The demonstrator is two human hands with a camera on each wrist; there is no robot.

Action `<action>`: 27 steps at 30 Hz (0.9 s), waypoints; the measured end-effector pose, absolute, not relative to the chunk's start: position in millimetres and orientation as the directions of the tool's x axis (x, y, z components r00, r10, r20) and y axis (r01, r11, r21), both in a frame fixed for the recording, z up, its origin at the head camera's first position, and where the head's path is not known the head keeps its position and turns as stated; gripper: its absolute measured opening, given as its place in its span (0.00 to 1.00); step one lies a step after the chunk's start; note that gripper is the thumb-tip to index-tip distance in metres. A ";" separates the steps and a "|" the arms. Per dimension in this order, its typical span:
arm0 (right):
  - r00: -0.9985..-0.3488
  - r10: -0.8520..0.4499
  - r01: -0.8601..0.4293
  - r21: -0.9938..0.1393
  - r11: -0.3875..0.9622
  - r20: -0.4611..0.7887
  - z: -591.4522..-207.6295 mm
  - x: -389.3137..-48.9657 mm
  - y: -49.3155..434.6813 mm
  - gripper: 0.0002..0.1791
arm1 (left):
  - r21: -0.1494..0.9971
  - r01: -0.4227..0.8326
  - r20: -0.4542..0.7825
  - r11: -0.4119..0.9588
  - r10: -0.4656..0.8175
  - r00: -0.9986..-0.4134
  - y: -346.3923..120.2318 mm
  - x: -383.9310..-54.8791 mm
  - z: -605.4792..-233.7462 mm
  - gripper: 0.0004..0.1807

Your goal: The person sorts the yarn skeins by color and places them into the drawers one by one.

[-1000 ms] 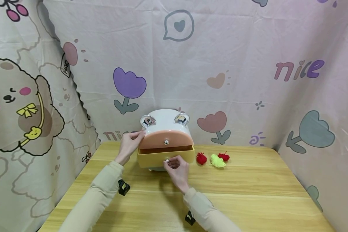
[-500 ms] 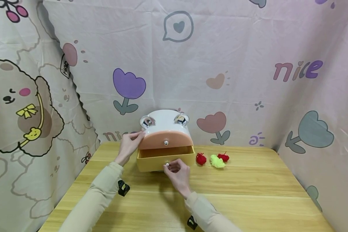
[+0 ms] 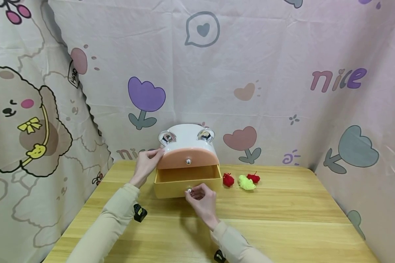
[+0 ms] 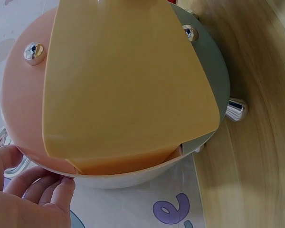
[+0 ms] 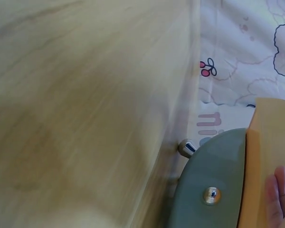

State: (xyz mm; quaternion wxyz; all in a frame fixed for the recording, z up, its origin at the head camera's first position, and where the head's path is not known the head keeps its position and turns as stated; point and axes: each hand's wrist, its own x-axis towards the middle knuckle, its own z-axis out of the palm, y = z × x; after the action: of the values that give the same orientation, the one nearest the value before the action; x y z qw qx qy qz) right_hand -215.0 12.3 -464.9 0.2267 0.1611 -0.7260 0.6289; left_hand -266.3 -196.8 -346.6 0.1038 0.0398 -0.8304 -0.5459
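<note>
A small frog-shaped drawer cabinet [image 3: 187, 134] with a white top and silver eyes stands at the back of the table. My left hand [image 3: 147, 163] holds its upper left edge, curled fingers on the side in the left wrist view. The yellow middle drawer [image 3: 171, 190] is pulled well out; the inside that shows holds nothing. My right hand [image 3: 204, 202] pinches this drawer's silver knob [image 3: 189, 190]. Above it the peach drawer [image 3: 172, 160] is closed. A grey-green drawer [image 5: 216, 166] below is closed too, hidden in the head view.
Right of the cabinet lie a red yarn ball [image 3: 228, 180], a yellow-green yarn bundle [image 3: 247, 183] and another red yarn ball [image 3: 254, 178]. The wooden table [image 3: 283, 204] reaches back to a printed curtain [image 3: 276, 120]. Black wrist devices [image 3: 139, 213] hang under the sleeves.
The yellow drawer has slid farther out toward me, with my right hand moving back along with its knob. More of its inside shows. My left hand stays on the cabinet edge.
</note>
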 end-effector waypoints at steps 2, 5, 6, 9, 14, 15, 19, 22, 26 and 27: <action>-0.844 0.046 -0.522 -0.839 0.155 0.534 -465.0 -213.5 13.0 0.09 | 0.915 0.046 0.129 0.400 -0.182 -0.975 -196.9 -265.9 -346.5 0.26; -0.839 0.039 -0.532 -0.834 0.148 0.542 -464.9 -211.1 13.9 0.09 | 0.916 0.048 0.132 0.398 -0.187 -0.974 -197.1 -265.9 -346.7 0.26; -0.839 0.036 -0.534 -0.833 0.143 0.543 -464.8 -210.2 14.2 0.09 | 0.917 0.048 0.132 0.395 -0.188 -0.973 -197.3 -265.9 -346.8 0.26; -0.838 0.034 -0.537 -0.834 0.124 0.544 -464.1 -207.4 14.9 0.10 | 0.918 0.049 0.132 0.393 -0.187 -0.973 -197.4 -266.0 -347.1 0.26; -0.862 0.043 -0.497 -0.857 0.134 0.506 -462.0 -203.5 15.0 0.10 | 0.919 0.042 0.127 0.393 -0.192 -0.973 -197.6 -266.2 -347.0 0.26; -0.868 0.046 -0.484 -0.863 0.145 0.495 -459.6 -201.5 14.6 0.10 | 0.919 0.042 0.127 0.392 -0.193 -0.973 -197.5 -266.2 -346.9 0.26; -0.874 0.040 -0.474 -0.867 0.152 0.485 -455.3 -196.2 15.5 0.10 | 0.919 0.041 0.126 0.393 -0.193 -0.973 -197.4 -266.2 -346.7 0.26; -0.860 0.026 -0.503 -0.855 0.127 0.510 -457.3 -195.1 17.8 0.10 | 0.917 0.040 0.124 0.397 -0.190 -0.974 -197.3 -266.1 -346.7 0.26; -0.847 0.010 -0.527 -0.842 0.115 0.532 -460.2 -194.8 19.9 0.10 | 0.916 0.039 0.125 0.400 -0.190 -0.974 -197.3 -266.5 -346.8 0.26; -0.844 0.008 -0.532 -0.839 0.114 0.536 -460.2 -194.2 20.3 0.10 | 0.916 0.040 0.126 0.399 -0.192 -0.973 -197.2 -266.6 -346.9 0.26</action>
State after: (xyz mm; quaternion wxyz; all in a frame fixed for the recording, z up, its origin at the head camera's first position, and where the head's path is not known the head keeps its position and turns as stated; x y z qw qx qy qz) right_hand -194.2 20.3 -460.2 0.2108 0.1831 -0.7161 0.6397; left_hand -266.6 -197.2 -346.9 0.1060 0.0458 -0.8296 -0.5463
